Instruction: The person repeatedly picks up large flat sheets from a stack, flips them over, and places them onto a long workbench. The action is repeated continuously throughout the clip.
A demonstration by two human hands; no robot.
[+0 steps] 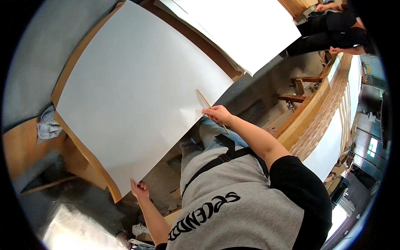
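At far left, gray cloth (49, 123) beside the brown board (89, 158); spread out on this board, the large white sheet (141, 83). By look, thin and light, rather smooth, probably easy to bend and to crease at the corners (exact material not certain). Better to take hold at two places well apart along the near edge, with soft pressure. At the near left corner, left hand (141, 189), forearm extended forward, fingertips at the edge, other fingers curled; not possible to tell whether truly clamped. Farther right, near the other end of the same edge, thin yellow stick (204, 98), aslant, clamped between fingers of right hand (217, 113); elbow bent, forearm reaching forward and leftward, fingertips close to the sheet.
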